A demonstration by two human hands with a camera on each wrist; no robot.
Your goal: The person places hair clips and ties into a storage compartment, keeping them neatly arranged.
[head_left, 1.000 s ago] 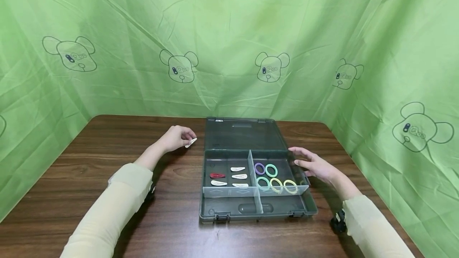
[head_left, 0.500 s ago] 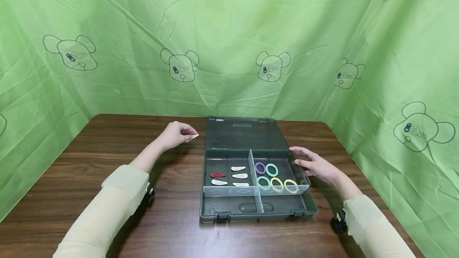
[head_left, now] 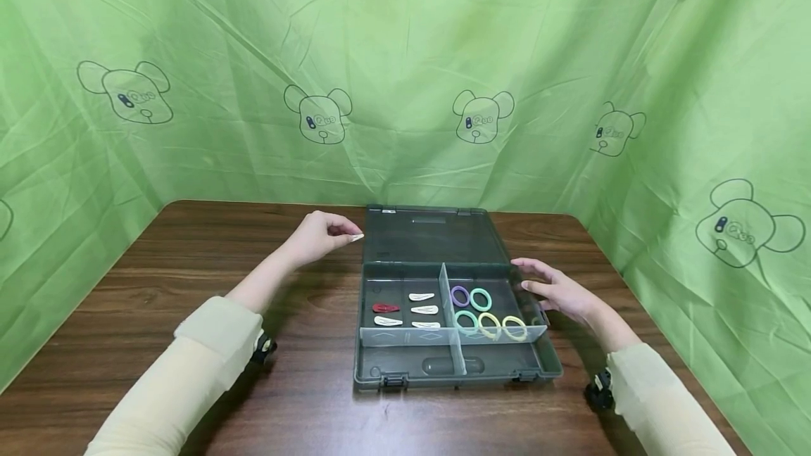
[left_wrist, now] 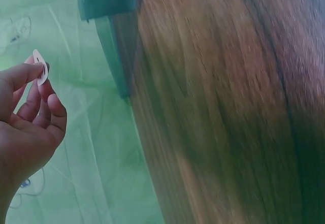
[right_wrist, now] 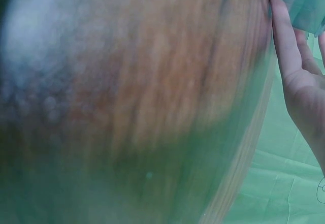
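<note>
My left hand (head_left: 319, 236) pinches a small white snap hair clip (left_wrist: 40, 67) between thumb and fingertips, beside the left edge of the raised lid. My right hand (head_left: 560, 293) rests its fingers at the right side of a dark see-through divider box (head_left: 405, 376). In the box's back left compartment lie a red hair clip (head_left: 385, 308) and several white hair clips (head_left: 424, 309). The back right compartment holds several hair ties: a purple one (head_left: 453, 295), two mint ones and two yellow ones.
The box's lid (head_left: 434, 238) lies folded back toward the far table edge. Pale dividers (head_left: 405, 336) split the box into compartments. Green cloth (head_left: 405, 76) with bear drawings hangs behind and beside the brown wooden table (head_left: 304, 385).
My left hand, with the white hair clip, has risen slightly and moved right to the lid's left edge. My right hand has stayed at the box's side.
</note>
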